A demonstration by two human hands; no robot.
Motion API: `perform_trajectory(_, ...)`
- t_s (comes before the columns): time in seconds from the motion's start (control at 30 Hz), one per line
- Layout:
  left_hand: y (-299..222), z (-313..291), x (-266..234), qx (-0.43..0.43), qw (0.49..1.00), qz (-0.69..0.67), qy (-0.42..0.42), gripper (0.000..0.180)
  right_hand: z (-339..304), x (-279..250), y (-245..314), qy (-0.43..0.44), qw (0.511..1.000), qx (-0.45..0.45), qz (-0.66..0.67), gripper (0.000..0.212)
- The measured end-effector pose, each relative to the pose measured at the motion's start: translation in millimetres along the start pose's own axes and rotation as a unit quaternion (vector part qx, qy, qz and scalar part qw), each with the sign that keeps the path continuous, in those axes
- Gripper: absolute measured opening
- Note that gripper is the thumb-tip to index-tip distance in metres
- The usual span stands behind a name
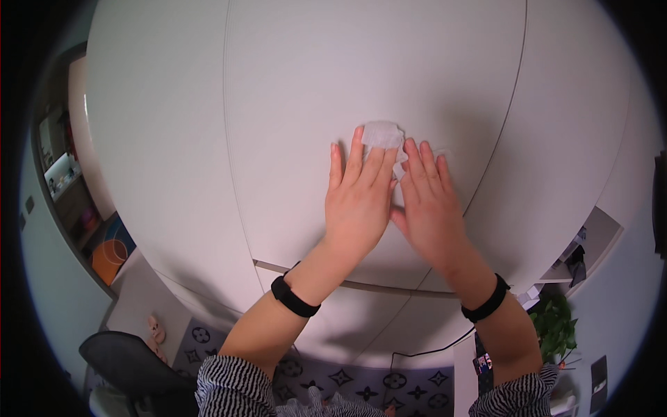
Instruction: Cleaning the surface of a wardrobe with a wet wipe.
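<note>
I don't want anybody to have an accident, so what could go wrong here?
The thin white wipe could slip, because the left grip seems to press it flat against the white panel. The right grip is close beside it, so the two might bump. Down low, the black cord near the patterned rug might catch a foot.

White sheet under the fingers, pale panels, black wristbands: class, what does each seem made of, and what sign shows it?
White sheet: perhaps tissue or nonwoven wipe, matte; thin, with soft, crumpled edges.
Pale panels: probably coated board; smooth, satin, evenly coloured, with narrow seams.
Black wristbands: fabric or rubber, unclear which; matte, little shine, supple curve.
</note>
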State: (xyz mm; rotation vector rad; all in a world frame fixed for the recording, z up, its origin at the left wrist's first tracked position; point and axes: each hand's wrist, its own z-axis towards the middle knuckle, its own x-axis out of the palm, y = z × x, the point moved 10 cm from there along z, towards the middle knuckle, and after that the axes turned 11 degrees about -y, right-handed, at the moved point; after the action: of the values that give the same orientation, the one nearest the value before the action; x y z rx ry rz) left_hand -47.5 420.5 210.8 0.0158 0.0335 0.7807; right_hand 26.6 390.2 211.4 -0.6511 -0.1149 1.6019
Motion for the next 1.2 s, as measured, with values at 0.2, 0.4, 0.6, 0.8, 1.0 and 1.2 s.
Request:
perform_trajectory(0.2,-4,-65,18,-0.008,0.997,-0.018,0.080,0.055,-53,19,13,0.057,0.998,-0.002,0.038,0.067)
perform_trajectory(0.4,-14,-34,16,0.028,0.997,-0.001,0.077,0.050,-36,5,0,0.050,0.998,0.013,0.047,0.065)
perform_trajectory(0.6,-24,-17,13,0.027,0.999,-0.012,0.029,0.050,-32,2,-11,0.054,0.998,0.038,0.022,0.070)
perform_trajectory(0.8,-34,-56,16,0.040,0.997,-0.015,0.072,0.050,-73,12,-4,0.089,0.995,0.010,0.032,0.074)
perform_trajectory(1.0,-37,-17,17,0.032,0.998,-0.006,0.046,0.046,-41,-3,-23,0.067,0.996,0.040,0.039,0.068)
perform_trajectory(1.2,-33,-20,4,0.046,0.998,-0.003,-0.030,0.035,-42,-9,-24,-0.008,1.000,0.019,0.005,0.047)
